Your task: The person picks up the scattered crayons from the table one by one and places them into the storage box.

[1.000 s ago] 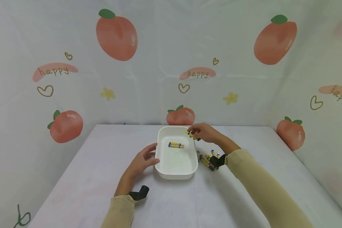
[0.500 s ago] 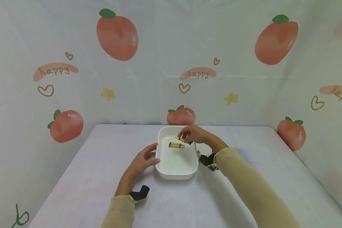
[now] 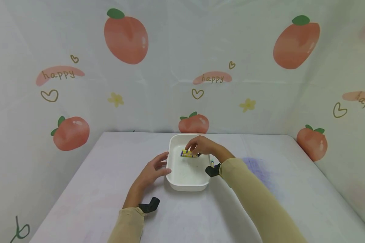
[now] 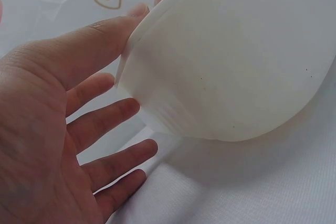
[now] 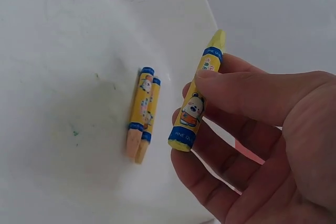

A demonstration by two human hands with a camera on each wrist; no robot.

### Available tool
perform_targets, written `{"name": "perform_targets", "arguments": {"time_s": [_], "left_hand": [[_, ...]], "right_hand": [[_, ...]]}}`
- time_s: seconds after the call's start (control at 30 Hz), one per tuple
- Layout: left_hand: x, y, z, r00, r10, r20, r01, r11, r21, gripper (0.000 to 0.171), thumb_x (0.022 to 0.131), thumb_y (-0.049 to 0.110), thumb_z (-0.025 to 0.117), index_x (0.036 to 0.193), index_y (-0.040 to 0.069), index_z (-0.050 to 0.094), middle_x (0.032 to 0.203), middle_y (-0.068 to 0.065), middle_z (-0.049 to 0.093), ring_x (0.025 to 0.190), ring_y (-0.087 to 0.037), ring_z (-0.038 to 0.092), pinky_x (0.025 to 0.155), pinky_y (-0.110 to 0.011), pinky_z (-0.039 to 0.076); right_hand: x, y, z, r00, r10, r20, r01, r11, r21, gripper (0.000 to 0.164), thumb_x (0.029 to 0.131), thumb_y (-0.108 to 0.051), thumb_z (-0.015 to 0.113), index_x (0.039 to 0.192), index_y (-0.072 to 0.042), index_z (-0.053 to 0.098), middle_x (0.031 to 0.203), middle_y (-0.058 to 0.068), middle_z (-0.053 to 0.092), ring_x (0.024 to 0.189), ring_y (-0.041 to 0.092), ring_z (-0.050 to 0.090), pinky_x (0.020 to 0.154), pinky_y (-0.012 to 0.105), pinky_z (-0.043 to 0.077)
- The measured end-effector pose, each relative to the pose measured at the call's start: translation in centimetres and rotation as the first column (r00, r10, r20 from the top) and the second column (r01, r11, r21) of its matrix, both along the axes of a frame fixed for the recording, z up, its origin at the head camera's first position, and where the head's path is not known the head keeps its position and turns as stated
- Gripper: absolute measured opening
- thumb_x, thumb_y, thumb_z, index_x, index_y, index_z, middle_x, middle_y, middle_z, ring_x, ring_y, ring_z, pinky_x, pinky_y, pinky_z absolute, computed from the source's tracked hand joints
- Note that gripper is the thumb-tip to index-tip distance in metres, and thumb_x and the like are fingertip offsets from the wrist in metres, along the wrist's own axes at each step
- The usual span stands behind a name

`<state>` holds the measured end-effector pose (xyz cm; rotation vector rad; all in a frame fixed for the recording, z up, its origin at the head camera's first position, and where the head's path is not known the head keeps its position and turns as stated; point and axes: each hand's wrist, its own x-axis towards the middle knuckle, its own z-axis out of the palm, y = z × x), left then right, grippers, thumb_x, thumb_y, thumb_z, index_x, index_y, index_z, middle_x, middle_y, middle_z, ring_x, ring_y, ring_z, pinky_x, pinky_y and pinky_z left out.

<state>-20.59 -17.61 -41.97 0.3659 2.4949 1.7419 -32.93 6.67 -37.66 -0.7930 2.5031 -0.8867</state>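
A white plastic tray point(image 3: 187, 177) stands at mid-table in the head view. My right hand point(image 3: 203, 145) is over its inside, and in the right wrist view it pinches a yellow crayon point(image 5: 197, 95) between thumb and fingers. Two crayons point(image 5: 140, 109) with yellow wrappers and peach-tan ends lie side by side on the tray floor, below the held one. At the tray's left wall is my left hand point(image 3: 152, 170). In the left wrist view its thumb touches the rim, while its fingers point(image 4: 113, 119) extend loosely along the outer wall.
Right of the tray, a crayon point(image 3: 212, 163) shows on the table; my right wrist hides others there. A bluish-purple smudge point(image 3: 258, 170) marks the white tablecloth point(image 3: 109, 189). Behind the table hangs a fruit-printed curtain point(image 3: 161, 74).
My right hand has carried the yellow crayon leftward and down, from the tray's right rim to just by the two crayons. The left hand and tray have stayed put.
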Motion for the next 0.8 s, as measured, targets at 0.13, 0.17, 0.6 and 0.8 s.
{"name": "perform_targets", "arguments": {"time_s": [0.13,0.17,0.6,0.8], "left_hand": [[0.0,0.0,0.1,1.000,-0.001,0.003,0.001,1.000,0.001,0.073,0.086,0.018,0.073,0.148,0.004,0.038,0.147,-0.021,0.043,0.129,-0.041,0.045,0.103,-0.058,0.036],[0.0,0.0,0.0,1.000,-0.001,0.004,0.001,1.000,0.001,0.073,0.086,0.018,0.073,0.149,0.005,0.037,0.147,-0.021,0.042,0.129,-0.041,0.045,0.103,-0.058,0.036],[-2.4,-0.8,-3.9,1.000,0.008,-0.007,-0.007,1.000,0.014,0.070,0.088,0.015,0.072,0.149,0.015,0.039,0.147,-0.013,0.044,0.129,-0.035,0.047,0.104,-0.057,0.037],[-2.4,-0.8,-3.9,1.000,0.017,-0.004,-0.017,1.000,0.010,0.069,0.087,0.019,0.073,0.149,0.019,0.041,0.147,-0.011,0.045,0.128,-0.034,0.048,0.103,-0.057,0.037]], "right_hand": [[-0.2,-0.3,-0.4,1.000,-0.009,-0.007,0.009,1.000,0.011,0.025,0.083,0.004,0.071,0.105,-0.008,0.073,0.090,0.003,0.066,0.084,0.016,0.059,0.065,0.025,0.050],[-0.3,-0.4,-0.5,1.000,-0.012,-0.014,0.013,1.000,0.019,0.025,0.082,0.004,0.071,0.104,-0.009,0.073,0.090,0.002,0.066,0.084,0.015,0.059,0.065,0.025,0.050],[-0.5,-1.2,-1.4,0.995,-0.027,-0.101,0.032,0.998,0.054,0.024,0.081,0.001,0.073,0.101,-0.012,0.075,0.086,-0.001,0.067,0.084,0.013,0.059,0.071,0.024,0.049],[-0.4,-1.2,-1.2,0.995,-0.064,-0.081,0.067,0.997,0.038,0.026,0.082,0.004,0.071,0.103,-0.011,0.074,0.085,-0.001,0.067,0.082,0.014,0.061,0.073,0.026,0.050]]}}
